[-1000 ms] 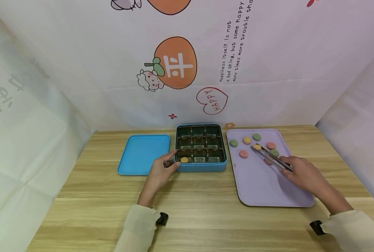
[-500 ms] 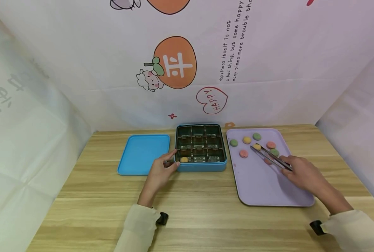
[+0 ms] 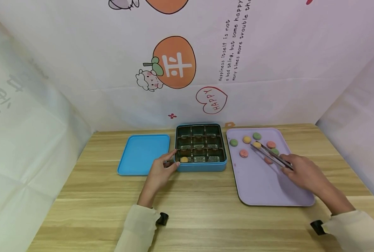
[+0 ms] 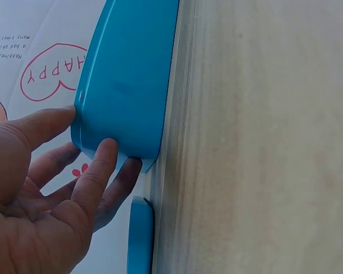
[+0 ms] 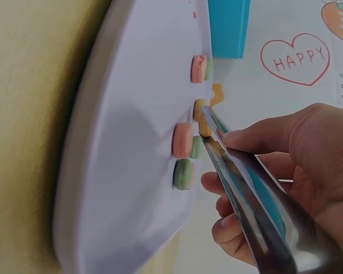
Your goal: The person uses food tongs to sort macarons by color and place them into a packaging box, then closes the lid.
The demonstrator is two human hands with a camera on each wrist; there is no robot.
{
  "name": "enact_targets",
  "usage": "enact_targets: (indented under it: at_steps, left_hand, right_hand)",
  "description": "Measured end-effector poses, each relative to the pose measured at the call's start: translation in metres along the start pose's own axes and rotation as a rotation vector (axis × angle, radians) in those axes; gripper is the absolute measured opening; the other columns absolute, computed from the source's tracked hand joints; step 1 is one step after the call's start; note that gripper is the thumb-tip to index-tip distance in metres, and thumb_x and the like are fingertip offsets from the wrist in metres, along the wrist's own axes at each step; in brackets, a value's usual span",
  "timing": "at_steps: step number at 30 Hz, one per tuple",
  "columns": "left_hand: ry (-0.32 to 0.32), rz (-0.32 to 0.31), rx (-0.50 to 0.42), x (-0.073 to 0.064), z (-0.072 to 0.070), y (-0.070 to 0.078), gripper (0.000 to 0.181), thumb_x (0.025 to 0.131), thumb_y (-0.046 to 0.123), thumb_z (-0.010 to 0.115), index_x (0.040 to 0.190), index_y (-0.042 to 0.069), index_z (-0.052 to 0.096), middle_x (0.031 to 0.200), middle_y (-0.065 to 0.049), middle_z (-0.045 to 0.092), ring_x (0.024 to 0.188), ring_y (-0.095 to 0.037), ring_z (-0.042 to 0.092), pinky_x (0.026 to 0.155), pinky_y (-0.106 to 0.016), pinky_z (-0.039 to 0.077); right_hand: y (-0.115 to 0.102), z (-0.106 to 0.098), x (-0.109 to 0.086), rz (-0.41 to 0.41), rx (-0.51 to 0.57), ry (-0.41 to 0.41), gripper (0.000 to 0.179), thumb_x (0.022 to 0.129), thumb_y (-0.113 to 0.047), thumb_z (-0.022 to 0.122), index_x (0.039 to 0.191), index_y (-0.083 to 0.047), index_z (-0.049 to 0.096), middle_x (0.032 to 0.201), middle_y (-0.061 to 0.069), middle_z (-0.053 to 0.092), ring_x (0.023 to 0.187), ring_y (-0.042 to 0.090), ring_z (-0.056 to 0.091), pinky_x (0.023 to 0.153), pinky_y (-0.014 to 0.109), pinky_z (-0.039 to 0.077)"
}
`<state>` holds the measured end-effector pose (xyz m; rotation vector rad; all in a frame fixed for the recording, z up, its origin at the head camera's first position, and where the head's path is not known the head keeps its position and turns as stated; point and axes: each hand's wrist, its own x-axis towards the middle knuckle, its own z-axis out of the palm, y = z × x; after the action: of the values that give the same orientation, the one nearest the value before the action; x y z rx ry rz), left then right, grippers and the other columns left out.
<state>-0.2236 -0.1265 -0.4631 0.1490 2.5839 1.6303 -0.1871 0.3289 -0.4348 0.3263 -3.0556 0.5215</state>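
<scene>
My right hand [image 3: 303,171] grips metal tongs [image 5: 246,194], whose tips stand on either side of a yellow macaron [image 3: 257,144] at the back of the lilac tray [image 3: 265,189]. Around it lie pink, green and yellow macarons, such as a pink macaron [image 3: 243,153] and a green macaron [image 3: 233,142]. My left hand [image 3: 160,170] touches the near left corner of a blue box [image 3: 202,167], thumb at its front and fingers along its side. One yellow macaron [image 3: 184,159] sits in the box's front left compartment.
The blue lid [image 3: 144,154] lies on the wooden table [image 3: 187,213] left of the box. A printed white cloth [image 3: 111,70] hangs along the table's back edge, with more cloth on both sides.
The tongs and the yellow macaron between their tips have shifted slightly away from me, showing more of the pink macaron below them. My left hand and the box have stayed in place.
</scene>
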Motion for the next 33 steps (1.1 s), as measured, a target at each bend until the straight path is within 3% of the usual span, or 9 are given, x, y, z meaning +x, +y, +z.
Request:
enact_targets:
  at_steps: [5, 9, 14, 16, 22, 27, 33]
  left_hand:
    - [-0.005, -0.002, -0.01, 0.001, 0.0, -0.001, 0.055, 0.102, 0.017, 0.07, 0.155, 0.016, 0.054, 0.164, -0.018, 0.043, 0.133, -0.038, 0.061, 0.077, -0.034, 0.054]
    - [-0.004, -0.001, -0.016, 0.001, 0.0, -0.002, 0.055, 0.102, 0.017, 0.07, 0.155, 0.017, 0.054, 0.164, -0.018, 0.043, 0.133, -0.038, 0.062, 0.072, -0.032, 0.048]
    - [0.0, 0.001, -0.016, 0.001, 0.0, -0.002, 0.055, 0.102, 0.017, 0.07, 0.155, 0.018, 0.055, 0.164, -0.019, 0.043, 0.131, -0.038, 0.063, 0.07, -0.032, 0.048]
    - [-0.004, 0.002, -0.017, 0.001, 0.0, -0.002, 0.055, 0.102, 0.017, 0.07, 0.155, 0.017, 0.054, 0.164, -0.019, 0.043, 0.131, -0.038, 0.063, 0.07, -0.032, 0.047]
    - [-0.007, 0.0, -0.02, 0.0, -0.001, -0.002, 0.055, 0.102, 0.018, 0.07, 0.155, 0.018, 0.054, 0.165, -0.019, 0.042, 0.133, -0.038, 0.062, 0.074, -0.031, 0.05]
    - [-0.002, 0.004, -0.01, 0.001, -0.001, -0.003, 0.055, 0.102, 0.018, 0.071, 0.155, 0.018, 0.055, 0.164, -0.019, 0.043, 0.132, -0.037, 0.063, 0.075, -0.031, 0.05]
    - [-0.002, -0.002, -0.018, 0.001, 0.0, -0.003, 0.055, 0.101, 0.017, 0.071, 0.154, 0.018, 0.055, 0.164, -0.019, 0.043, 0.132, -0.038, 0.062, 0.071, -0.031, 0.048]
  right_hand:
    - [-0.005, -0.005, 0.0, -0.021, -0.006, 0.028, 0.049, 0.089, -0.003, 0.073, 0.129, 0.022, 0.061, 0.102, 0.03, 0.07, 0.071, 0.023, 0.053, 0.059, 0.031, 0.038]
    - [-0.011, -0.008, 0.0, -0.049, -0.004, 0.059, 0.048, 0.089, -0.003, 0.074, 0.129, 0.02, 0.062, 0.102, 0.029, 0.071, 0.072, 0.022, 0.054, 0.059, 0.03, 0.039]
    - [-0.023, -0.013, 0.001, -0.079, -0.002, 0.077, 0.036, 0.09, -0.003, 0.074, 0.122, 0.013, 0.068, 0.077, 0.008, 0.061, 0.066, 0.016, 0.047, 0.057, 0.029, 0.035]
    - [-0.027, -0.014, 0.001, -0.088, 0.003, 0.079, 0.032, 0.092, -0.003, 0.072, 0.122, 0.009, 0.069, 0.074, 0.003, 0.056, 0.064, 0.015, 0.045, 0.056, 0.028, 0.034]
    - [-0.041, -0.016, 0.005, -0.122, 0.005, 0.121, 0.042, 0.093, -0.005, 0.075, 0.131, 0.011, 0.067, 0.085, 0.013, 0.068, 0.067, 0.018, 0.05, 0.059, 0.032, 0.039]
    - [-0.057, -0.017, 0.016, -0.173, 0.013, 0.159, 0.021, 0.09, -0.004, 0.076, 0.11, 0.002, 0.073, 0.077, 0.003, 0.063, 0.068, 0.017, 0.051, 0.06, 0.033, 0.04]
    - [-0.079, -0.015, 0.027, -0.207, 0.051, 0.143, 0.024, 0.089, 0.0, 0.071, 0.113, 0.002, 0.072, 0.082, 0.006, 0.065, 0.073, 0.019, 0.051, 0.062, 0.032, 0.039]
